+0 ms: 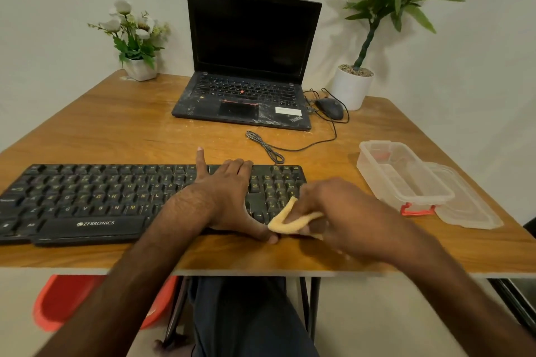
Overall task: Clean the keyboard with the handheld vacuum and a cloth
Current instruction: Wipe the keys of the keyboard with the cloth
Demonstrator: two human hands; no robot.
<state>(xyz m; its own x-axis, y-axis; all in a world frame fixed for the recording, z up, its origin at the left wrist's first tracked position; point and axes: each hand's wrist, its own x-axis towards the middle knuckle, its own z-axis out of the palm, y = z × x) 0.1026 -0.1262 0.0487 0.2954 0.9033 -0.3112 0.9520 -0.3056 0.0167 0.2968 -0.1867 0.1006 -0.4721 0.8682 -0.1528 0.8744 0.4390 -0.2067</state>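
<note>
- Below the near edge we note a red stool [72, 298] under the tabletop [145, 136] and the person's dark-clad legs.
- The keyboard [116, 197] lies along the near edge, and its left end runs out of view.
- The left hand [229, 197] lies splayed flat across the keyboard's right-hand part. Its fingers reach the far rim and its thumb sits at the near rim. It presses down rather than clasping.
- The right hand [333, 206] is motion-blurred. It pinches a folded yellow cloth [293, 220] over the number pad, right where the left thumb rests.
- We judge this to be the wiping step. No handheld vacuum is in view, so we cannot say where it sits.
- Risk: a hard stroke toward the near edge could push the keyboard off it if the left hand eases its pressure.
- Risk: a cloth fold may catch a keycap edge and lever it up (the number-pad keys look closely set).
- Risk: a wide sweep of the right forearm could strike the clear box [406, 177], which sits on its lid [470, 206] near the right edge.
- Risk: the coiled cable [269, 148] just behind the keyboard may drag if the board shifts.
- Farther back, the laptop [246, 66] stands open toward the far edge with the mouse [330, 107] just to its right.
- The flowers [136, 38] are at the far left corner and the potted plant [385, 9] is at the far right corner.
</note>
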